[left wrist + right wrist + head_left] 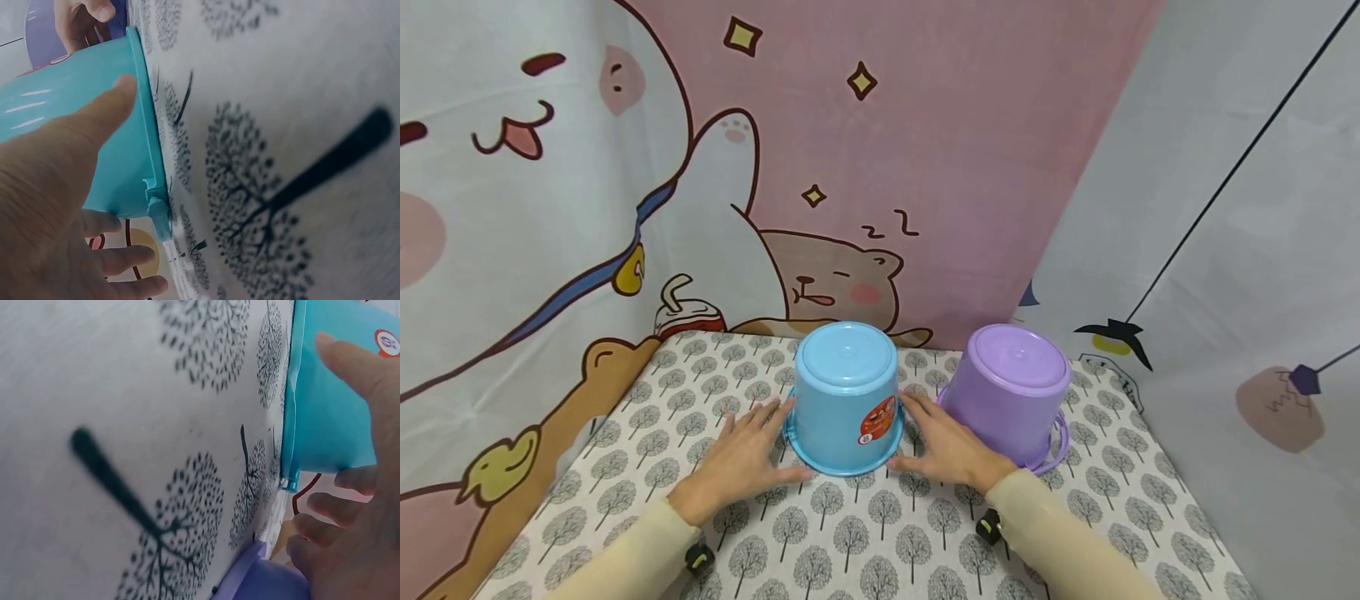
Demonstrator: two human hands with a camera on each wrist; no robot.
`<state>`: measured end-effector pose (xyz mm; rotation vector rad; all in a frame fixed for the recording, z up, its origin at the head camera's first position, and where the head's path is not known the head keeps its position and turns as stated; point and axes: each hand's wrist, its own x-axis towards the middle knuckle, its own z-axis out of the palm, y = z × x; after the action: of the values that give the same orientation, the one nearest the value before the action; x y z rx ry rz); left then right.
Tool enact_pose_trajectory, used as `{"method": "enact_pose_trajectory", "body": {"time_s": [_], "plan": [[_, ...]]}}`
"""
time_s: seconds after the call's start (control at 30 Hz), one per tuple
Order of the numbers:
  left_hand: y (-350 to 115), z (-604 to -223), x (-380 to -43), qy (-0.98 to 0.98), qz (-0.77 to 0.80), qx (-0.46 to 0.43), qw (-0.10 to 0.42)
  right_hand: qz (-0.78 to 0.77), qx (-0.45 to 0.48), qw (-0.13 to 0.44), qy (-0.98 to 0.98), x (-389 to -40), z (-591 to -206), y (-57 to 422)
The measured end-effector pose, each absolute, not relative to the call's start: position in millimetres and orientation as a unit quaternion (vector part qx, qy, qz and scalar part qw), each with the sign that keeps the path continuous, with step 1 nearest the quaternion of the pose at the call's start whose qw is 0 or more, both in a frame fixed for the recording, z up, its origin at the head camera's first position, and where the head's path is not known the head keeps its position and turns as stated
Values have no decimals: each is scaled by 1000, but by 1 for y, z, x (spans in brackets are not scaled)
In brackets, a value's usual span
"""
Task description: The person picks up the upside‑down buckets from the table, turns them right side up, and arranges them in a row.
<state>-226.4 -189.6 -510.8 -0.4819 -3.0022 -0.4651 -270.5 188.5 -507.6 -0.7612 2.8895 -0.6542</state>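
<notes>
A blue plastic bucket [831, 421] stands upside down on the table, with a red oval label on its front. My left hand [741, 450] is at its left side, fingers spread and thumb near the rim. On the opposite side my right hand [951, 446] lies alongside with its fingers extended. In the left wrist view the left hand [56, 181] is beside the blue bucket's wall [119, 144]. The right wrist view has the right hand [350, 531] next to the same bucket [331, 419]; firm contact cannot be made out.
A purple bucket [1000, 408], also upside down, stands just right of my right hand, its handle [1062, 446] sticking out. The cloth with tree prints [880, 542] covers the table. Cartoon-printed curtains [970, 167] hang behind and at both sides.
</notes>
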Motion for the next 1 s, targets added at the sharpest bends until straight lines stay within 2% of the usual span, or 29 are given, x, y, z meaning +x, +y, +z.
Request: {"method": "enact_pose_trajectory", "body": {"time_s": [0.33,0.57,0.77,1.0], "plan": [[-188,-518,-230,-960,-203,-185,45,-276,-254,64,925,-279,-519,180],[-183,-523,-236,-946,-243,-203,68,-289,-253,57,922,-283,-520,175],[-178,-521,-237,-949,-229,-199,84,-276,-232,65,930,-283,-520,173],[-175,-519,-234,-951,-211,-203,97,-267,-250,57,929,-283,-519,176]]}}
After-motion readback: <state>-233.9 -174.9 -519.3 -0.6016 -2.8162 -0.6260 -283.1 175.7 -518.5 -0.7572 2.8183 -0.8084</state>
